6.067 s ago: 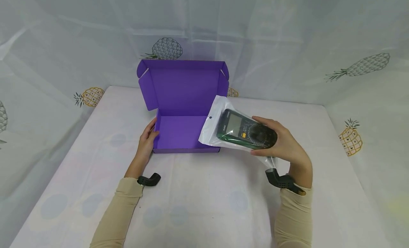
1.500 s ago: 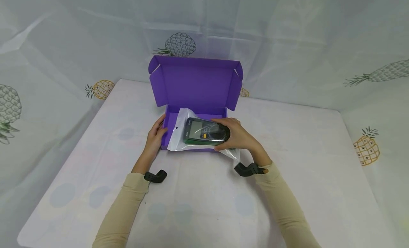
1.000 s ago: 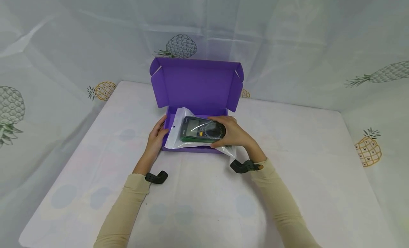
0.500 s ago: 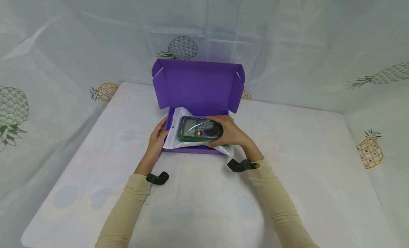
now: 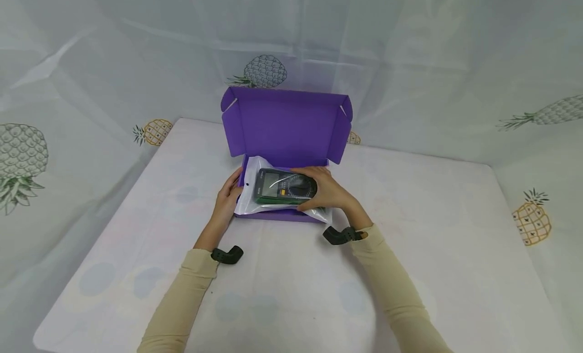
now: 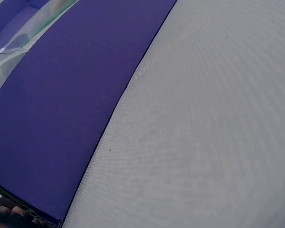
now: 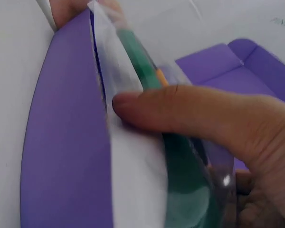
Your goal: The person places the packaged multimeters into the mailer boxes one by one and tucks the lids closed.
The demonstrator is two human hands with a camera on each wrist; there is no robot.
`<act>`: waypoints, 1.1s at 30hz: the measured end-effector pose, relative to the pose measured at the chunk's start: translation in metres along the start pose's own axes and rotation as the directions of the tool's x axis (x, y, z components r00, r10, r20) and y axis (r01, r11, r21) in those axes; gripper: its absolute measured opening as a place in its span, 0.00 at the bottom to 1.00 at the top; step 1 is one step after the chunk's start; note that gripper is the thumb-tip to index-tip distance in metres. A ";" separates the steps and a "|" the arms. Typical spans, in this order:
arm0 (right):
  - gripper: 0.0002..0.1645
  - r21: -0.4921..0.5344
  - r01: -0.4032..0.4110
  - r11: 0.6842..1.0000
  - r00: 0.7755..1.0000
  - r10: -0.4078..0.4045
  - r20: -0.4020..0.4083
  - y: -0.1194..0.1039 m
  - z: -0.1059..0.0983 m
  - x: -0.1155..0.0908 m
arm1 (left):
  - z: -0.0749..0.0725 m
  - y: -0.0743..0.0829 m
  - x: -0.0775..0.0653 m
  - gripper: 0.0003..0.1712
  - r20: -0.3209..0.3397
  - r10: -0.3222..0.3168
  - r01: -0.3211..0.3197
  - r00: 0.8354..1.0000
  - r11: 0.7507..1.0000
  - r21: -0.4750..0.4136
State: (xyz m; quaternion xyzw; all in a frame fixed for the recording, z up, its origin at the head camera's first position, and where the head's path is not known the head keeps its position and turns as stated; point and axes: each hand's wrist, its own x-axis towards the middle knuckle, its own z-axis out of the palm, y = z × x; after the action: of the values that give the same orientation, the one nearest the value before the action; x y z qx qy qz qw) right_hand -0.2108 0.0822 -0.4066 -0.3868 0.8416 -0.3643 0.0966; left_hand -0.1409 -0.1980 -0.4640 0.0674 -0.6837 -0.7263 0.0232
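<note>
r hand (image 5: 329, 191) grips bagged digital multimeter (image 5: 279, 186) by dial end over purple mailer box (image 5: 286, 125); long axis l-r, screen end toward l hand (image 5: 225, 197) gripping box's l side.

The box (image 5: 291, 125) was purple. The meter (image 5: 273, 188) was black and green with a yellow button (image 5: 283, 191); its bag (image 5: 247, 196), white and clear; the backdrop (image 5: 401, 64), pineapple-printed.

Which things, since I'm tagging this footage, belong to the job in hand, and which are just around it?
Part of the job:
- digital multimeter in a plastic bag, gripped by the right hand
- purple cardboard box, lid raised, left hand holding its left end

Just around:
- whitish tablecloth
- pineapple-print backdrop
- black wrist cameras
</note>
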 end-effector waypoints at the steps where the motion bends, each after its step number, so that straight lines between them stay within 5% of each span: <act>1: 0.58 0.001 0.000 1.000 1.000 0.000 0.004 0.001 0.000 0.002 | -0.001 0.000 0.000 0.30 0.001 0.003 -0.003 1.000 1.000 0.003; 18: 0.56 -0.012 -0.003 1.000 0.999 0.004 0.035 0.007 -0.002 0.009 | -0.001 -0.003 0.002 0.28 -0.011 0.003 -0.003 1.000 0.999 0.035; 27: 0.57 -0.024 0.001 1.000 0.999 0.000 0.049 0.008 0.000 0.011 | 0.003 0.024 -0.013 0.30 0.017 -0.032 0.031 0.999 0.998 0.056; 33: 0.57 -0.032 0.004 0.999 0.999 -0.002 0.048 0.007 -0.002 0.012 | 0.002 0.017 -0.008 0.29 0.014 -0.009 0.009 1.000 0.999 0.042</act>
State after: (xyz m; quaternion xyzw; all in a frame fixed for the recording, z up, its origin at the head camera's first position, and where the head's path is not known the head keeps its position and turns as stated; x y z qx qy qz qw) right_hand -0.2244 0.0775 -0.4086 -0.3982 0.8442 -0.3416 0.1101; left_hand -0.1338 -0.1965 -0.4464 0.0659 -0.6986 -0.7124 0.0137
